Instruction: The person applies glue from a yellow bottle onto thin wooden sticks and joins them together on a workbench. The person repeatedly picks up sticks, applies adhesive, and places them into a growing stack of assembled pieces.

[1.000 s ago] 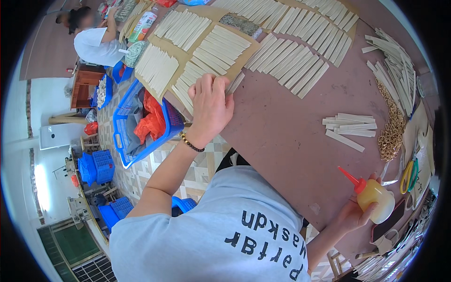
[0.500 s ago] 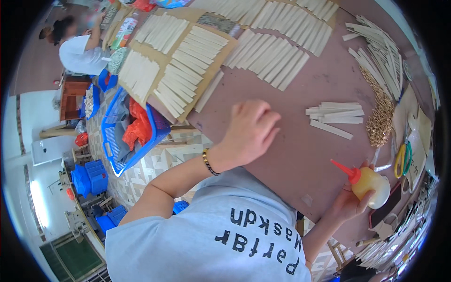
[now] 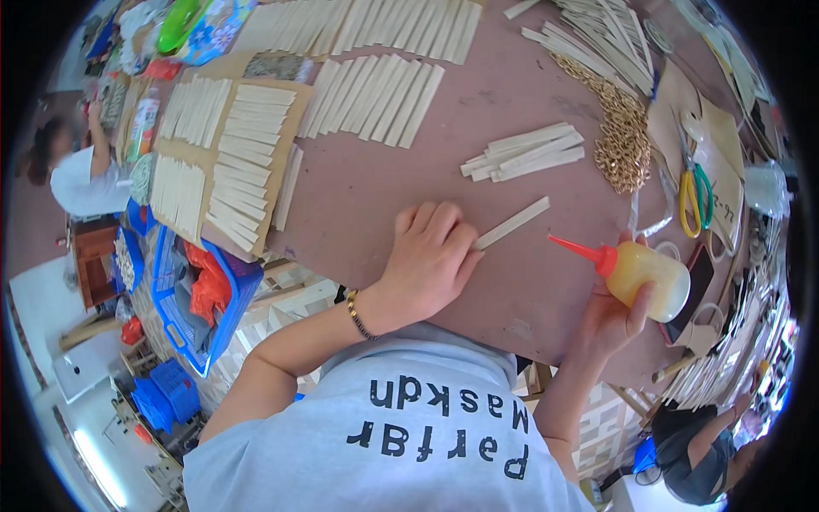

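"Yellow-filled translucent plastic bottle (image 3: pixel 653 282), red spout (image 3: pixel 595 256): where?"
"Right hand (image 3: pixel 607 317) clasps its body; probably soft, hold there."
"And the flat pale strip (image 3: pixel 518 224)?"
"Left hand (image 3: pixel 426 266) pinches 1 end, left of the spout; likely light, bendable."

Light-blue shirt (image 3: pixel 384 465), dark beaded bracelet (image 3: pixel 357 318)

The left hand (image 3: pixel 429 266) holds a pale strip (image 3: pixel 517 221); the right hand (image 3: pixel 616 317) grips a red-tipped yellow bottle (image 3: pixel 646 278).

Smooth plastic is being shown by the bottle (image 3: pixel 653 275), glossy metal by the chain (image 3: pixel 623 147), matt finish by the tabletop (image 3: pixel 367 183).
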A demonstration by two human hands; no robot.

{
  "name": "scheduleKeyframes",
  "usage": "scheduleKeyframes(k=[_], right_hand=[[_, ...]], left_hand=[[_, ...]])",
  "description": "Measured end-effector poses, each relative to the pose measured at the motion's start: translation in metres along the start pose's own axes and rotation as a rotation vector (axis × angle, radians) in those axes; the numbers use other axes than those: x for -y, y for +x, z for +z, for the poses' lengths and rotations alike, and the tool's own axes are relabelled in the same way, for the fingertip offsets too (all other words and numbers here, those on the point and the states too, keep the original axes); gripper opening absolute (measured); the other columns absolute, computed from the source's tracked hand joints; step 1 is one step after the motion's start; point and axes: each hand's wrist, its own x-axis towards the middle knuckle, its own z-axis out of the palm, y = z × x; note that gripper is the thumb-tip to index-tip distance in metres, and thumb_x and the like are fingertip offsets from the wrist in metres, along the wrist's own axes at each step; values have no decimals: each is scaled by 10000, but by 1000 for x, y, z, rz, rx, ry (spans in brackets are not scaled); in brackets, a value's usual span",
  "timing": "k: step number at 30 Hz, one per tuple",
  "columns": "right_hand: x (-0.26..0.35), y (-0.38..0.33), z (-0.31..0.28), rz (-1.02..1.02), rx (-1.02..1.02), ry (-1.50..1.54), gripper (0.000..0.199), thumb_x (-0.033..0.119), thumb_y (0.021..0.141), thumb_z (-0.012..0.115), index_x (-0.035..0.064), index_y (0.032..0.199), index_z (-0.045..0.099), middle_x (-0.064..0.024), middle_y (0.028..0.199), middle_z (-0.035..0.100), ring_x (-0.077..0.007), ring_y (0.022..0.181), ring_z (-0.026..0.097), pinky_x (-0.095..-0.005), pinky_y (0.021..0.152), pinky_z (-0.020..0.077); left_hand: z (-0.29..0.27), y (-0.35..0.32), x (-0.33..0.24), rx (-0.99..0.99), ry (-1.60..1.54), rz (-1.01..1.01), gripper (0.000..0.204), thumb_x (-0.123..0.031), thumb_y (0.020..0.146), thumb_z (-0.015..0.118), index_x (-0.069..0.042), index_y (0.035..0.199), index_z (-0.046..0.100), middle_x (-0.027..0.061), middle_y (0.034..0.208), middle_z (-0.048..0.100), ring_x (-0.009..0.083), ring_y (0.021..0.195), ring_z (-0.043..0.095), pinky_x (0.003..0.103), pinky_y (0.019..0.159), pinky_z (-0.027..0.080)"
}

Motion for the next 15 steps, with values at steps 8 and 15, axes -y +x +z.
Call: scheduleKeyframes(k=[8,15], right_hand=[[-10,2,17,-101,122,-349,537,205,903,590,0,1338,350,-212,1336,450,-388,1252,447,-465,972,469],[-13,7,29,-118,153,-472,541,184,882,621,-2,1324,370,-209,1309,479,-391,1224,477,-442,969,470]], left_hand=[[7,-19,-2,-55,-64,-7,251,-87,724,724,-79,945,604,61,939,490,236,874,506,385,807,323],[9,-14,3,-56,-78,-2,206,-40,729,701,-89,910,615,46,885,503,209,843,515,363,802,324]])
